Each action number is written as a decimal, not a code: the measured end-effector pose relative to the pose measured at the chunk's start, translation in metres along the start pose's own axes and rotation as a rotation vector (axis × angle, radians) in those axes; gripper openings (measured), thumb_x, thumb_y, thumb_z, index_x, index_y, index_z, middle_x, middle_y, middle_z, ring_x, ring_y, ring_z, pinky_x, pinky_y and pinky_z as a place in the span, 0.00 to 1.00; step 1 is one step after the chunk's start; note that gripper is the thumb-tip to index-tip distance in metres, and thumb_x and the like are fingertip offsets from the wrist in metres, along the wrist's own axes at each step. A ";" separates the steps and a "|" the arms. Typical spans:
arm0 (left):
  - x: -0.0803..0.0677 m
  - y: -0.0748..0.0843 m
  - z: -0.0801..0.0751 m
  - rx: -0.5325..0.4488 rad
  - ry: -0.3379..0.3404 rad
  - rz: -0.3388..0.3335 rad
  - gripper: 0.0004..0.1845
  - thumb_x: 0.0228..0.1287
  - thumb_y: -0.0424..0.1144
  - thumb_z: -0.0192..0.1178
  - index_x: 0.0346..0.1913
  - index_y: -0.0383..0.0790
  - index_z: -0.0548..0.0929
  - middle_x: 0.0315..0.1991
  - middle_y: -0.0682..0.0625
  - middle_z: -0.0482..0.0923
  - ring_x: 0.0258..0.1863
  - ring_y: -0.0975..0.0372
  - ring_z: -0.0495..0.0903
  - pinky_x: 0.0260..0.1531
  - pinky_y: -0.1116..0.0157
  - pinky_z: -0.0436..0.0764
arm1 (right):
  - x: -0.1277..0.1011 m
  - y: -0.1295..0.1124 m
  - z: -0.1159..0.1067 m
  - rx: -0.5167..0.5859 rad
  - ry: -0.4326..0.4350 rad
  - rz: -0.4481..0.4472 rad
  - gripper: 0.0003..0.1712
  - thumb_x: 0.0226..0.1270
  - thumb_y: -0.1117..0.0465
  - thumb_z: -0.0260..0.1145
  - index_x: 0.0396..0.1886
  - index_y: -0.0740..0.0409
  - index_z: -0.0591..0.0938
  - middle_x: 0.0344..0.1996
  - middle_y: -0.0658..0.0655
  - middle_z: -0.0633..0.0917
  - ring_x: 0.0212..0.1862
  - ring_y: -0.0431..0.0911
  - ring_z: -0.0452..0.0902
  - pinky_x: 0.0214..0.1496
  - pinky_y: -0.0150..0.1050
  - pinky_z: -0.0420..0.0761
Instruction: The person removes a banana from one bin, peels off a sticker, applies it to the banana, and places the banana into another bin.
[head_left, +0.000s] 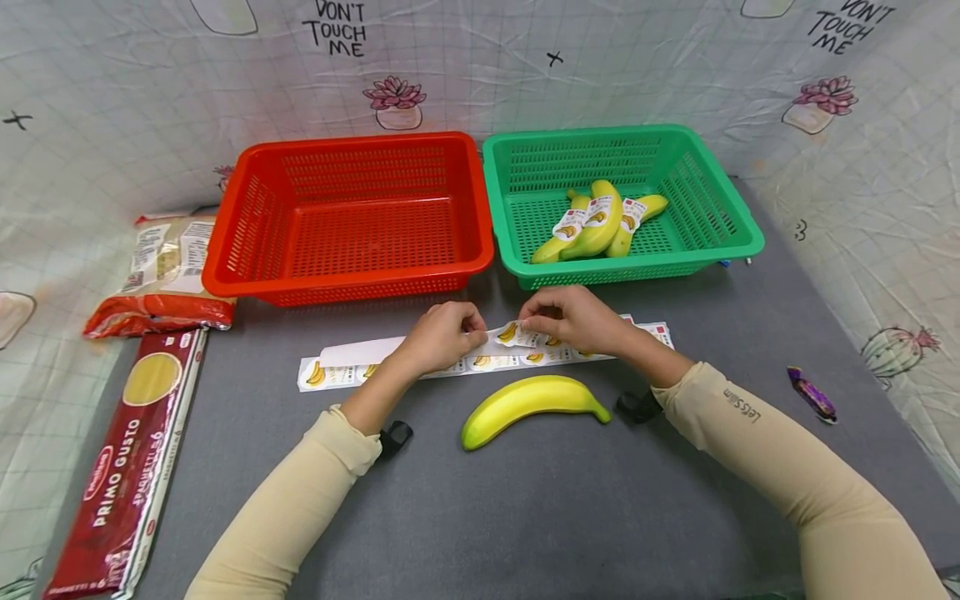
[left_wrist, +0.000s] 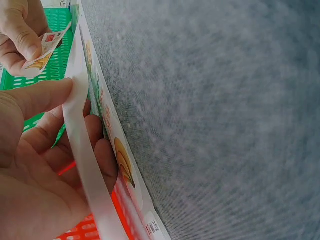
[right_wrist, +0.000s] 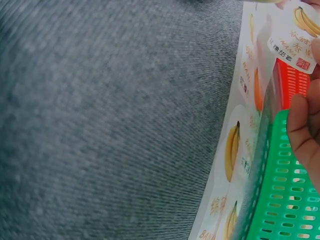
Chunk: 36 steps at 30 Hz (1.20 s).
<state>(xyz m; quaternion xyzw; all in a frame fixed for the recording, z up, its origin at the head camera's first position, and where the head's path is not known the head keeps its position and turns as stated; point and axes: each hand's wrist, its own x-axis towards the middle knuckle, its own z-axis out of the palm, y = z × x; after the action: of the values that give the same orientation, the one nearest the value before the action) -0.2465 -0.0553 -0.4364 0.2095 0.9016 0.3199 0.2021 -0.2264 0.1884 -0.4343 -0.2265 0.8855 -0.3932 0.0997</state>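
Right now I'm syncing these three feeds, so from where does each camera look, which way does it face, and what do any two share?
Head: worn on the head, facing forward and down at the grey table, red basket, green basket and loose banana; both forearms, left hand and right hand show.
Left wrist: beside the left palm, looking along the sticker strip; left fingers and the right hand pinching a sticker show.
Right wrist: low over the table, facing the strip and basket edges; right fingertips show.
Shared: both wrist views show the strip and the peeled sticker.
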 end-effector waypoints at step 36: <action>-0.007 0.022 0.004 -0.007 0.056 0.149 0.05 0.69 0.40 0.62 0.38 0.42 0.85 0.32 0.51 0.84 0.31 0.63 0.79 0.35 0.67 0.75 | -0.008 -0.012 -0.002 0.039 -0.013 0.044 0.05 0.69 0.61 0.70 0.40 0.56 0.89 0.26 0.50 0.82 0.25 0.39 0.70 0.29 0.31 0.70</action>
<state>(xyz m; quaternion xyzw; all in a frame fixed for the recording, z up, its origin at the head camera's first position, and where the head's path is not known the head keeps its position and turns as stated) -0.2333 -0.0412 -0.4227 0.2661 0.8878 0.3430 0.1530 -0.2163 0.1866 -0.4246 -0.2073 0.8818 -0.4067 0.1186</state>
